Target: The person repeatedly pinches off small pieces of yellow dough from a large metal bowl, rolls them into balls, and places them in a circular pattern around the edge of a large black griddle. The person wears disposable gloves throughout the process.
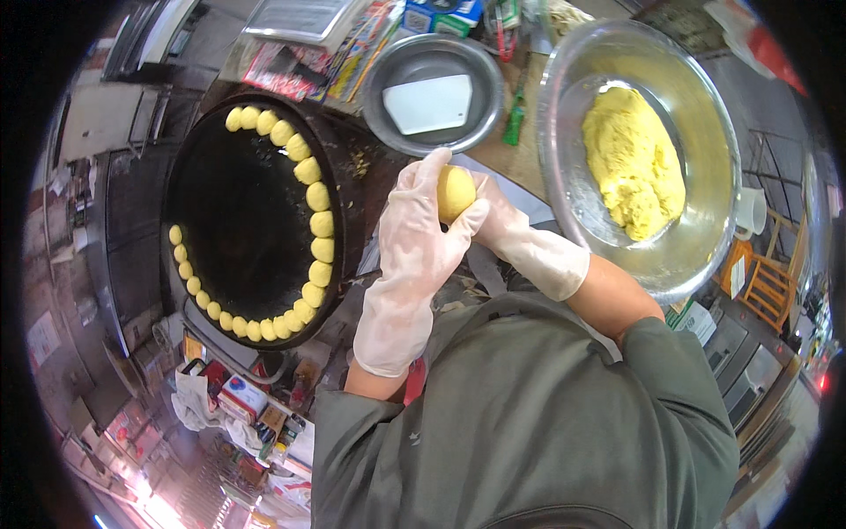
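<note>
My left hand (418,221) and my right hand (505,221), both in whitish translucent gloves, hold a smooth yellow dough ball (455,194) between them. Its underside is hidden by the fingers. To the left, a round black pan (244,198) carries a curved row of small yellow dough balls (322,224) along its rim. On the right, a large metal basin (710,198) contains a big lump of yellow dough (631,159). Beyond my hands, a white plastic dough scraper (429,104) lies in a smaller metal bowl (490,122).
A green-handled tool (515,119) lies between the bowl and the basin. Behind the pan are a lidded clear container (297,20) and colourful packets (291,66). A white plastic jug (752,210) and an orange wooden chair (770,291) stand right of the basin.
</note>
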`<state>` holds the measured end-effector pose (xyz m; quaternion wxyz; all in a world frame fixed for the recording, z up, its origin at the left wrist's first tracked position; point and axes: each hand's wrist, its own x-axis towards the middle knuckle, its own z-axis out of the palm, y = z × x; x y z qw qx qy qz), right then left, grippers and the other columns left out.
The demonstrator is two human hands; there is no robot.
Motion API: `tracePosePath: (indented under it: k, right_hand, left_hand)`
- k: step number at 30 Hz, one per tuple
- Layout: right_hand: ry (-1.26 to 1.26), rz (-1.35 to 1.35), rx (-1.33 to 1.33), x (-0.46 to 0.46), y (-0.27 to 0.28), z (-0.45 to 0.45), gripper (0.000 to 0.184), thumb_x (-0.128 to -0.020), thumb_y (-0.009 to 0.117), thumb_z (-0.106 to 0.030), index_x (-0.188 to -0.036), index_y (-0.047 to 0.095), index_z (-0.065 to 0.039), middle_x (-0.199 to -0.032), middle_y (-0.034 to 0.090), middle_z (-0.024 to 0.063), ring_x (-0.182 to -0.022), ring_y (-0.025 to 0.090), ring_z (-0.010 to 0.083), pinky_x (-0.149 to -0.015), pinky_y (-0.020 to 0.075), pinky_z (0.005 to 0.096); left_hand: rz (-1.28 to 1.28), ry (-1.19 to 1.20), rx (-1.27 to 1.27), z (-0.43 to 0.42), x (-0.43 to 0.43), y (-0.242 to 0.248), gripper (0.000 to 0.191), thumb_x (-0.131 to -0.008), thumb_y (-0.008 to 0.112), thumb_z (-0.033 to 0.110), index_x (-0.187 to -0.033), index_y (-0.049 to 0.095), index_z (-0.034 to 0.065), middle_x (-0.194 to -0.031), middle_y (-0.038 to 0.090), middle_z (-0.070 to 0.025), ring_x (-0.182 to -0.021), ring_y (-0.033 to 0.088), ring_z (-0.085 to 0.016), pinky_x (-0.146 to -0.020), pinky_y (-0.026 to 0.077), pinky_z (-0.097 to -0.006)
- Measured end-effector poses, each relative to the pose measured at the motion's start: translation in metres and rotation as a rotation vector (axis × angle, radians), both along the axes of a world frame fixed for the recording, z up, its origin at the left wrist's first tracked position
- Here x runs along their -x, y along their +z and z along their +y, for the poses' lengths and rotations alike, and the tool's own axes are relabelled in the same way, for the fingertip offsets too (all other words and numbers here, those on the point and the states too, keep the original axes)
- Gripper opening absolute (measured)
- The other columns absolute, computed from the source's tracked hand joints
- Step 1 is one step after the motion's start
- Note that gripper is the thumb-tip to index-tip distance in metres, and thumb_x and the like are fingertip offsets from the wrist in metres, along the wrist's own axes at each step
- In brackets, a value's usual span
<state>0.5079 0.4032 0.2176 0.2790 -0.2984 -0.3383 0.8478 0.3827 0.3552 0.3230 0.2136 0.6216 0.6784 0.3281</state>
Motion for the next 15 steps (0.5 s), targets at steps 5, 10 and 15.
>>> tracePosePath:
  k: [5,10,15]
  right_hand:
    - [0.149,0.146,0.187,0.071,-0.011,-0.011,0.02,-0.107,0.063,-0.01,-0.124,0.071,-0.002,-0.12,0.073,0.0048,-0.108,0.071,0.0156,-0.095,0.0587,0.0325]
    - [0.24,-0.095,0.123,0.122,-0.036,-0.024,0.019,-0.106,0.062,-0.011,-0.119,0.072,0.0,-0.117,0.074,0.0084,-0.103,0.072,0.018,-0.091,0.0598,0.033]
    - [0.43,-0.493,-0.45,0.164,-0.048,-0.01,0.024,-0.101,0.066,-0.019,-0.119,0.078,-0.008,-0.115,0.08,0.0137,-0.108,0.077,0.0298,-0.093,0.0605,0.0414]
  left_hand:
    - [-0.094,0.17,0.253,-0.025,0.055,-0.01,0.065,-0.091,0.082,0.015,-0.149,0.056,0.0022,-0.14,0.062,-0.0243,-0.131,0.06,-0.042,-0.112,0.049,-0.048]
    - [-0.091,0.293,0.216,-0.043,0.105,-0.034,0.061,-0.088,0.082,0.013,-0.144,0.06,0.0037,-0.132,0.064,-0.0242,-0.123,0.064,-0.044,-0.106,0.053,-0.0484]
    - [-0.533,0.485,0.266,-0.046,0.143,-0.058,0.048,-0.085,0.082,0.003,-0.13,0.064,0.0037,-0.126,0.067,-0.0155,-0.118,0.068,-0.032,-0.103,0.056,-0.0414]
